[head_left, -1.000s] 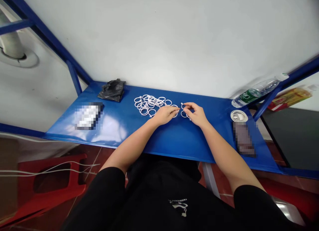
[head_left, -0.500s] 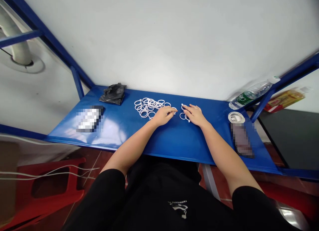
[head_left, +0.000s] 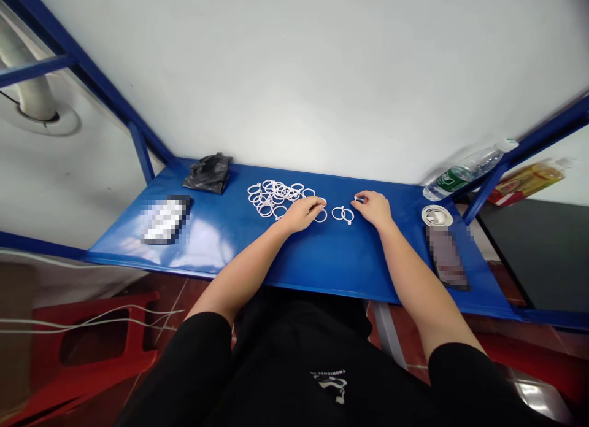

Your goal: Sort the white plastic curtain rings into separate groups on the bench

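Observation:
A heap of several white plastic rings (head_left: pixel 274 197) lies on the blue table (head_left: pixel 221 237) near the wall. My left hand (head_left: pixel 302 213) rests at the heap's right edge, fingers curled onto one white ring (head_left: pixel 321 215). Two linked white rings (head_left: pixel 343 214) lie loose between my hands. My right hand (head_left: pixel 375 208) sits further right, its fingertips pinching a small white ring (head_left: pixel 358 199) just above the table.
A crumpled black bag (head_left: pixel 208 172) lies at the back left, a blurred flat object (head_left: pixel 164 219) in front of it. On the right are a water bottle (head_left: pixel 464 167), a coiled white cable (head_left: pixel 436 215) and a blurred dark object (head_left: pixel 445 256). A red stool (head_left: pixel 83 347) stands below left.
My right hand has moved right, away from the two linked rings, which now lie uncovered between the hands. My left hand stays at the heap's edge.

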A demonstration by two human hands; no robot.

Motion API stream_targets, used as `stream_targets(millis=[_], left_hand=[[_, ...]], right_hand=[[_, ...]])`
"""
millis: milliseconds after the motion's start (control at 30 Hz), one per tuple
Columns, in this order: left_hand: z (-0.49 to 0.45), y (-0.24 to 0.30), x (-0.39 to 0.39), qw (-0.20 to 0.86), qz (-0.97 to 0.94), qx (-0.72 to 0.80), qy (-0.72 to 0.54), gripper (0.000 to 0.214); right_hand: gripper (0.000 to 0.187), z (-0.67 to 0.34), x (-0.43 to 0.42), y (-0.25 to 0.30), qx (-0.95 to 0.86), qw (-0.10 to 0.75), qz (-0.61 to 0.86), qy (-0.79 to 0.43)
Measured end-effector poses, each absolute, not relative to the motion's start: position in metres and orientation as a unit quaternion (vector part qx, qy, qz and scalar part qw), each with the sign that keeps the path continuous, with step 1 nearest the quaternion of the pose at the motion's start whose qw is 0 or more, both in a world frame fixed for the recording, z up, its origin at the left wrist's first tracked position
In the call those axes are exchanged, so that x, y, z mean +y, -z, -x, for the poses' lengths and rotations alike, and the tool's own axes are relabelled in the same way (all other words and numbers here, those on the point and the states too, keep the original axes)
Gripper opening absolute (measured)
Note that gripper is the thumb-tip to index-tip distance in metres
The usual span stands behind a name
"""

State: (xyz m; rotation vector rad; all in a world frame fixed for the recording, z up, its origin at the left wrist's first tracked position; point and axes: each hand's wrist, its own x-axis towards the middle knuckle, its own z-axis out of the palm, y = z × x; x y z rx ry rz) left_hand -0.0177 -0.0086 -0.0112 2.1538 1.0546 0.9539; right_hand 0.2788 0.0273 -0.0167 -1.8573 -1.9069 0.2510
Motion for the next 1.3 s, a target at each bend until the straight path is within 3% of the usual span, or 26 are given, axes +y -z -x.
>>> stream_targets(millis=[167,333,567,833,1000,1300], left_hand=[[0.0187,0.013,-0.0059,0.287,-0.79,0.403,-0.362,0.026],[0.0203,0.0143,-0.005,0.293,-0.795,0.406,-0.343,0.03],[0.0195,0.0109,-0.0076,0.295,-0.792,0.41,-0.343,0.022],[0.0207,0.0087,-0.0046,0.236,-0.782,0.403,-0.412,0.018],[0.0232,0.0066,-0.0015,0.158,-0.759,0.374,-0.509,0.017],[0.0251,0.0103,0.0005,0.135,-0.749,0.367,-0.534,0.02]], right_hand=[[0.011,-0.2737,0.023,0.0137,-0.688,0.27,0.665,-0.105],[0.019,-0.275,0.0244,0.0135,-0.638,0.389,0.634,-0.197],[0.04,-0.2736,0.0261,0.0158,-0.611,0.445,0.588,-0.287],[0.032,-0.2749,0.0312,0.0177,-0.489,0.54,0.553,-0.404],[0.026,-0.2763,0.0326,0.0195,-0.484,0.543,0.549,-0.412],[0.034,-0.2748,0.0324,0.0228,-0.5,0.528,0.542,-0.421]])
